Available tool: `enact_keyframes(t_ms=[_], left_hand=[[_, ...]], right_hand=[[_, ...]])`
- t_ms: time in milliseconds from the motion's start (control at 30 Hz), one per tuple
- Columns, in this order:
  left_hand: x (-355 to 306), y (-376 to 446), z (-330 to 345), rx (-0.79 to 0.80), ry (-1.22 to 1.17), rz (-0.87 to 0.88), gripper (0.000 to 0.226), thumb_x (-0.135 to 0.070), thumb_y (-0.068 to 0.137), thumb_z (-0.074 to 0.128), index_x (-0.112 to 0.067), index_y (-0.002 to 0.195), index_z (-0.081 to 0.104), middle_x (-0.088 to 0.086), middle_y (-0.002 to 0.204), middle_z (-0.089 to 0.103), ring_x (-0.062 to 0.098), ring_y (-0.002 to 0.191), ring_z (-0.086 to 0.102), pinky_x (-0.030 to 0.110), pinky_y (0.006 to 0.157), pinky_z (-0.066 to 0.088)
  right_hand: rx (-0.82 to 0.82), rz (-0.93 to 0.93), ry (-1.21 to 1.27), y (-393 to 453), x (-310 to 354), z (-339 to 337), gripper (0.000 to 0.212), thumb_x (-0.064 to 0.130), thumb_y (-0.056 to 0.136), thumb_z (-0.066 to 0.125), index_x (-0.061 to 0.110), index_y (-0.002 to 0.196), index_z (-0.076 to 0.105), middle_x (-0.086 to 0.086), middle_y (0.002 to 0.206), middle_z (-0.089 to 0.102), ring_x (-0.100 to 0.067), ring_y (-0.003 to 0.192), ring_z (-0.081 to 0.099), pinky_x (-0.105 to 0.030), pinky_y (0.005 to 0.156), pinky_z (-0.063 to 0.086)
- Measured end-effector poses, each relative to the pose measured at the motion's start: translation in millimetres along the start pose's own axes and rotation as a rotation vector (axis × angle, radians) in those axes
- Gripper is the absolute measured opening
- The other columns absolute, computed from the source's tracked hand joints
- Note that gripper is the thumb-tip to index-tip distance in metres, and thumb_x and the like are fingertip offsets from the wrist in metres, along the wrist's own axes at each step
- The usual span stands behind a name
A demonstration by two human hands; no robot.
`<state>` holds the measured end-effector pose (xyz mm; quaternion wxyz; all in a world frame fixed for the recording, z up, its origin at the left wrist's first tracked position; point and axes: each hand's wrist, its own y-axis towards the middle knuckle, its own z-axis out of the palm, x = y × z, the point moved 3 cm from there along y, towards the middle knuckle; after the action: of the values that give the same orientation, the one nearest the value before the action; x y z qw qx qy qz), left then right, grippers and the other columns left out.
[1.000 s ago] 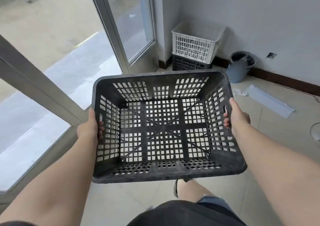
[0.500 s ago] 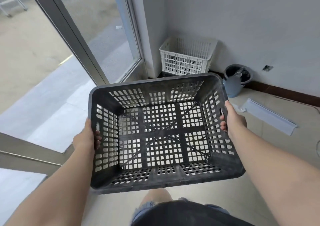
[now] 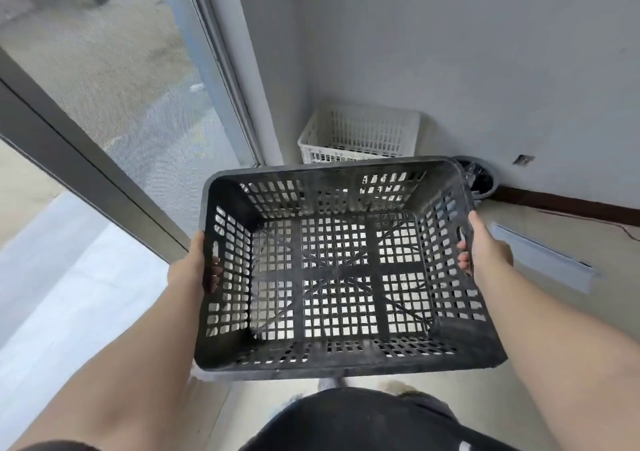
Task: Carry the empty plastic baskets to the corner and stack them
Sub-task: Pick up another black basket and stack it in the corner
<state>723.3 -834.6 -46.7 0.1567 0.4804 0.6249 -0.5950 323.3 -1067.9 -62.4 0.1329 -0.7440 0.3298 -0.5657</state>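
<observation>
Black basket [image 3: 341, 270] held level just short of white basket [image 3: 360, 135] in corner — left hand [image 3: 187, 270] and right hand [image 3: 486, 253] fingers hooked through side handle slots. Square up above white basket, then lower straight in — no tilt.

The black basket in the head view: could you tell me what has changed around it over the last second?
The person has carried the black basket closer to the corner: the white basket now looms larger, its lower part hidden behind the black rim, as is much of the grey bucket. Unchanged: left hand and right hand grip the side handles; basket empty.
</observation>
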Motion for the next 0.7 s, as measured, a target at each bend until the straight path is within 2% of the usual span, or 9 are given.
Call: enact_keyframes(t_ms=[200,333,700], left_hand=[[-77.4,48.4,55.5,0.054,0.068,0.057,0.051,-0.054,0.081,0.062,-0.004,0.070,0.058,0.011,0.065,0.060,0.022,0.047,0.048,0.029,0.048,0.042],[-117.9,82.5,93.7,0.064,0.115,0.069,0.056,-0.060,0.076,0.060,-0.005,0.072,0.062,0.011,0.065,0.062,0.022,0.046,0.049,0.029,0.047,0.043],[-211.7,153.4,204.3,0.039,0.111,0.127,0.055,-0.057,0.081,0.058,-0.003,0.070,0.061,0.011,0.063,0.061,0.022,0.047,0.049,0.030,0.048,0.043]], right_hand=[[-0.052,0.049,0.069,29.0,42.9,46.0,0.063,0.071,0.072,0.060,0.009,0.062,0.059,-0.003,0.055,0.057,-0.017,0.043,0.046,-0.030,0.057,0.045],[-0.042,0.055,0.080,55.4,76.4,78.9,0.063,0.072,0.073,0.060,0.009,0.063,0.059,-0.003,0.056,0.056,-0.016,0.043,0.046,-0.026,0.049,0.042],[0.023,0.058,0.082,146.8,197.4,162.2,0.061,0.068,0.075,0.061,0.009,0.060,0.055,-0.004,0.055,0.055,-0.016,0.043,0.046,-0.027,0.050,0.041]])
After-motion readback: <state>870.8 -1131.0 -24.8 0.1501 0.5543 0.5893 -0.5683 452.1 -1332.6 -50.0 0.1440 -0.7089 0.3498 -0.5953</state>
